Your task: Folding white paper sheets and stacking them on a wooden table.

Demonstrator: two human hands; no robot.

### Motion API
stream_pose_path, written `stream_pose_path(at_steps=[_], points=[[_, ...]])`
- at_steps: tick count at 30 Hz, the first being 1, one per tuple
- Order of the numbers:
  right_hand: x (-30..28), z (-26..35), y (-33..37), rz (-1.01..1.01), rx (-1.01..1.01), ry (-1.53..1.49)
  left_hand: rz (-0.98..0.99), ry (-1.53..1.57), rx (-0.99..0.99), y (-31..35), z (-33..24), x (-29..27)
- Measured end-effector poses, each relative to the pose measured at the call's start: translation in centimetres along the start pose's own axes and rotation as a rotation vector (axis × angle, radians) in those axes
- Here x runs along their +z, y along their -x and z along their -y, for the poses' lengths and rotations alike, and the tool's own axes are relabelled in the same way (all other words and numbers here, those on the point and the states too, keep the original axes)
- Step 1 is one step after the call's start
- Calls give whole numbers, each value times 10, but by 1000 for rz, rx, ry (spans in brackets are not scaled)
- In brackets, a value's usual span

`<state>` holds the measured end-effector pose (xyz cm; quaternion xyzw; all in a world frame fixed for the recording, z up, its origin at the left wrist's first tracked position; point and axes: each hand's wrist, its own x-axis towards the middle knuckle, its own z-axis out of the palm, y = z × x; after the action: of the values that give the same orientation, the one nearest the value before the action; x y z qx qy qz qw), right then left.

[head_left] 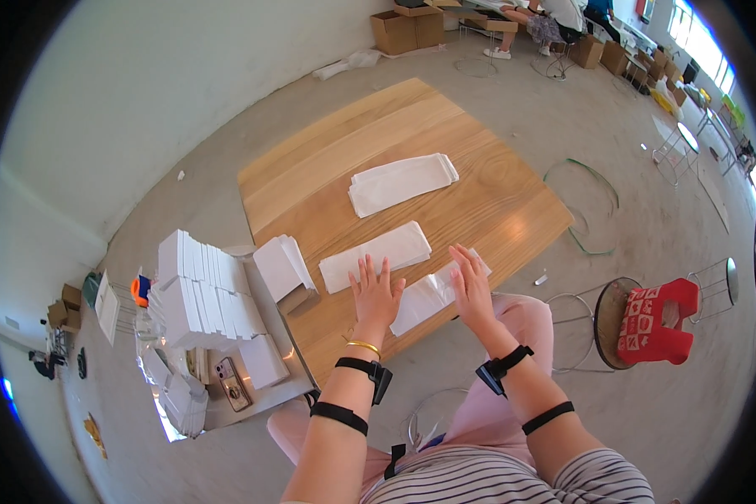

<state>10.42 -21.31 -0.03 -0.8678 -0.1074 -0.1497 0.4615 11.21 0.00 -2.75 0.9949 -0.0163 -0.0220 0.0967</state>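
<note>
On the wooden table [501, 195] in front of me lies a long, shiny white plastic sleeve [423, 301], close to the near edge. My left hand [376, 296] is at its left end, fingers spread and stretched out, the fingertips over the near edge of a stack of white sleeves [370, 256]. My right hand [472, 290] is held at the sleeve's right end with its fingers straight; whether it touches is hard to tell. Neither hand grips anything. Farther back lies a second stack of thin white sleeves [403, 183].
An open cardboard box with white flat pieces [282, 262] stands at the table's left. Beside it, a side table bears stacked white cartons [206, 290] and a phone [233, 384]. A red bag [657, 322] sits on a stool at right. People sit at the far back.
</note>
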Motion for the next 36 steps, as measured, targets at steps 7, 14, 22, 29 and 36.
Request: stream_pose_path(at_steps=[7, 14, 22, 29, 36], points=[[-7, -9, 2, -8, 48, -52, 12, -69, -25, 1, 2, 15], [34, -5, -1, 146, 252, -324, -119, 175, -51, 26, 22, -13], [125, 52, -10, 326, 688, -888, -248, 268, -30, 100, 37, -64], [138, 54, -3, 213, 404, -575, -283, 40, 52, 146, 48, -82], [96, 25, 25, 267, 364, -198, -125, 103, 100, 176, 26, -37]])
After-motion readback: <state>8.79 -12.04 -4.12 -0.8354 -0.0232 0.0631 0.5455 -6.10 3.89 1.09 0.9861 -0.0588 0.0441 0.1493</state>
